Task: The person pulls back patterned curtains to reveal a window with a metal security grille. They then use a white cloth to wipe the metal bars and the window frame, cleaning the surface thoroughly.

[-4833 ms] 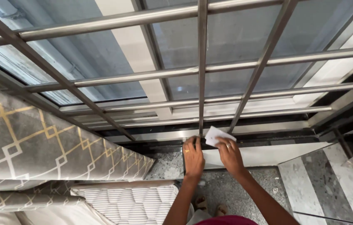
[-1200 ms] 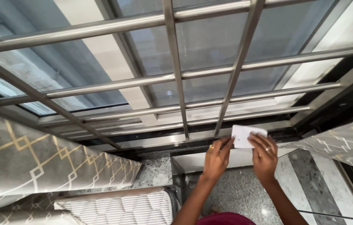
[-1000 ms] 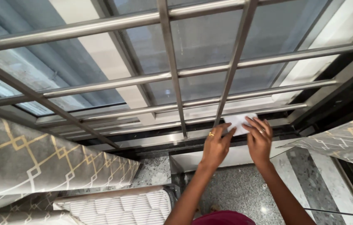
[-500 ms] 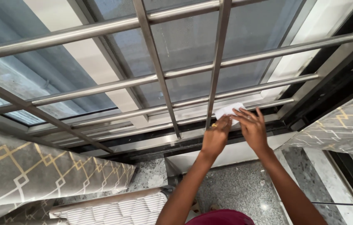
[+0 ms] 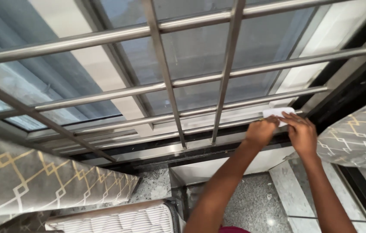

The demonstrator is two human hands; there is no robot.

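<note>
Both my hands reach up to the lowest bar of a steel window grille (image 5: 191, 80) near its right end. My left hand (image 5: 260, 131) is curled against the bar (image 5: 234, 122), and my right hand (image 5: 300, 131) sits just beside it. Between them they press a white folded cloth or tissue (image 5: 278, 113) onto the bar; which hand holds it more I cannot tell. Behind the grille is glass with a black window frame (image 5: 347, 64).
Grey curtains with a gold diamond pattern hang at the left (image 5: 27, 181) and right (image 5: 360, 133). A white sill (image 5: 217, 168) runs below the grille. Speckled stone floor (image 5: 252, 203) and a striped mattress edge (image 5: 122, 218) lie beneath.
My hands and the white cloth have slid to the right along the lowest bar, from near the vertical bars to the grille's right end.
</note>
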